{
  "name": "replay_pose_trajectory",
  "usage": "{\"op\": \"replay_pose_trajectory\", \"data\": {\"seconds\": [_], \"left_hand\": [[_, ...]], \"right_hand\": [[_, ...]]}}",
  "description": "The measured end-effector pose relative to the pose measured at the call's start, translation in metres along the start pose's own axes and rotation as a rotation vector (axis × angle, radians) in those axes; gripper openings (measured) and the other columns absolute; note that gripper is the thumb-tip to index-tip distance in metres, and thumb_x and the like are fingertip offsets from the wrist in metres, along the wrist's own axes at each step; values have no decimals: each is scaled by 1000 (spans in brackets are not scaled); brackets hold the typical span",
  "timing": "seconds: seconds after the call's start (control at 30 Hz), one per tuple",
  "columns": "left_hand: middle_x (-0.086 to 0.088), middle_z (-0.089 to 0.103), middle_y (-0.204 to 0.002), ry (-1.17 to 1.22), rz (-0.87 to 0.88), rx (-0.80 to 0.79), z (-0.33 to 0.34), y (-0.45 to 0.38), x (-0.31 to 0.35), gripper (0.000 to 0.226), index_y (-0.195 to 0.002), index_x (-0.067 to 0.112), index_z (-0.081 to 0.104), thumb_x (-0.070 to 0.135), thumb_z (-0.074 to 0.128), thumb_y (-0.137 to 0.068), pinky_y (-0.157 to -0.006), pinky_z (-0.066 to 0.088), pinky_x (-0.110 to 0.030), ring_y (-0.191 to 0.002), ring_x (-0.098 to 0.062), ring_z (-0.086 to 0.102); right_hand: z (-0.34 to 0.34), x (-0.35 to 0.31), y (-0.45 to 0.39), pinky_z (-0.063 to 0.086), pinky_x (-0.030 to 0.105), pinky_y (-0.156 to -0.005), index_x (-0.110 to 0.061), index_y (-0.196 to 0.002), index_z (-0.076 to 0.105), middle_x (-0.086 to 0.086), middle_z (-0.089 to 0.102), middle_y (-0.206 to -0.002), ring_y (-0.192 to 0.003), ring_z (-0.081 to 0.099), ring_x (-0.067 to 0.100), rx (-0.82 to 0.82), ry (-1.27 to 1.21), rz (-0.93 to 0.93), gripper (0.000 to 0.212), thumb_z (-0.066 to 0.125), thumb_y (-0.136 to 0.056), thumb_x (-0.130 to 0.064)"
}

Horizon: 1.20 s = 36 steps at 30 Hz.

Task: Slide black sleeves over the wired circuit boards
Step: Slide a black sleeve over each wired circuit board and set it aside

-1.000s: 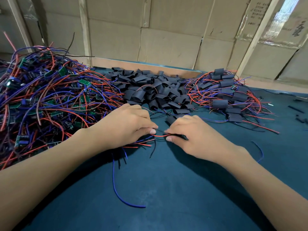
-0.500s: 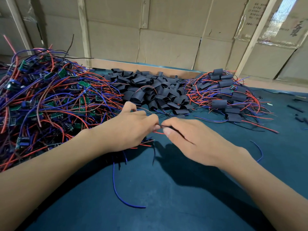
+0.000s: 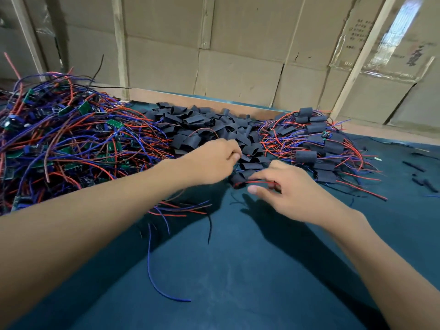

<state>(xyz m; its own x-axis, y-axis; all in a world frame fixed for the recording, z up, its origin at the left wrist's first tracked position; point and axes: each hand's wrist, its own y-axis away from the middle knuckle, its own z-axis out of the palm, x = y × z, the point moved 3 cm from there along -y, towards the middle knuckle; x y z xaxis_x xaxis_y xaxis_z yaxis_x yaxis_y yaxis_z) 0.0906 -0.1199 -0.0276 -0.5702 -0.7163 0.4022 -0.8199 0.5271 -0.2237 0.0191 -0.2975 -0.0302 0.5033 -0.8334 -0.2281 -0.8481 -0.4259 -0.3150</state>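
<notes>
**Hands at the sleeve pile, one sleeved board held by its wires**

Head view: hands work over a dark teal table (image 3: 238,282). The left hand (image 3: 212,163) reaches forward to the near edge of the heap of loose black sleeves (image 3: 202,125), its fingertips bunched together at the sleeves there; whether they actually pinch one is not clear, as the knuckles hide the tips. The right hand (image 3: 292,189) hovers just above the table nearer the camera, its thumb and a curled finger pinching red wires (image 3: 259,182) that run left into a black sleeved board (image 3: 239,181), which hangs beside the index finger. The index finger is stretched out straight.

Left of the arms lies a big tangle of unsleeved wired circuit boards (image 3: 71,139), green boards showing among red and blue leads. Right of the sleeve heap sits a smaller pile of finished sleeved boards (image 3: 319,144). A loose blue wire (image 3: 152,270) curls on the table between the forearms. Cardboard panels (image 3: 238,44) line the back.
</notes>
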Motion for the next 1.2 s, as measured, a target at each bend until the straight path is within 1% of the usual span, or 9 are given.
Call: {"op": "replay_pose_trajectory", "data": {"seconds": [0.17,0.27,0.37,0.6,0.67,0.8,0.97,1.1,1.2], "left_hand": [[-16,43,-139,-363,-4,-316,29,-10,10,46,-147,12,43,14,41,-100,-106,37,-43,-125,-38,44],[-14,41,-142,-421,81,-348,26,-7,12,55,-151,11,38,9,42,-96,-106,37,-45,-125,-37,42],[-8,41,-146,-332,167,-334,11,-5,11,66,-156,17,31,10,51,-94,-110,37,-38,-133,-27,42],[-2,61,-123,-397,259,-561,-8,-4,16,58,-146,30,49,33,72,-92,-92,51,-29,-107,-12,60],[-1,60,-112,-386,237,-617,-12,-5,16,55,-143,31,53,26,72,-92,-62,48,-9,-90,-4,62],[-5,59,-129,-492,245,-656,-11,-5,19,53,-144,25,53,17,69,-94,-47,35,-5,-90,-24,61],[1,64,-114,-491,219,-499,-13,3,17,37,-127,18,65,30,70,-93,-77,46,-28,-97,-21,59],[10,67,-100,-57,93,-65,-17,33,4,25,-112,25,72,28,76,-88,-80,44,-21,-91,-11,62],[20,73,-88,267,-11,157,-11,64,-6,17,-92,41,72,28,80,-84,-78,47,-10,-87,4,66]], "right_hand": [[-1,15,3,29,30,-68,-11,-80,70,0,49,-68,-68,46,7,-42,40,20,29,60,-101,-28],[-3,19,3,35,22,-67,-15,-84,74,4,55,-70,-77,50,7,6,1,43,29,59,-99,-36],[-4,25,2,35,31,-67,-10,-82,71,4,50,-71,-71,50,13,23,-9,83,36,56,-100,-38],[-3,32,3,40,35,-63,-27,-86,70,-1,58,-67,-60,47,12,21,-133,160,23,55,-103,-35],[-4,34,5,43,37,-61,-31,-83,62,1,58,-66,-59,47,17,18,-200,185,27,49,-105,-39],[-4,34,6,40,37,-59,-34,-85,58,-4,53,-63,-56,42,13,50,-245,189,30,40,-101,-53],[0,23,4,39,33,-58,-32,-90,66,-9,55,-64,-56,45,8,145,-226,133,28,51,-100,-53],[-8,6,1,35,8,-59,-31,-88,76,-22,65,-70,-58,52,-2,304,-414,73,22,61,-102,-22],[-12,-7,3,33,11,-54,-47,-72,70,3,72,-80,-50,44,3,287,-613,40,45,58,-103,-17]]}}
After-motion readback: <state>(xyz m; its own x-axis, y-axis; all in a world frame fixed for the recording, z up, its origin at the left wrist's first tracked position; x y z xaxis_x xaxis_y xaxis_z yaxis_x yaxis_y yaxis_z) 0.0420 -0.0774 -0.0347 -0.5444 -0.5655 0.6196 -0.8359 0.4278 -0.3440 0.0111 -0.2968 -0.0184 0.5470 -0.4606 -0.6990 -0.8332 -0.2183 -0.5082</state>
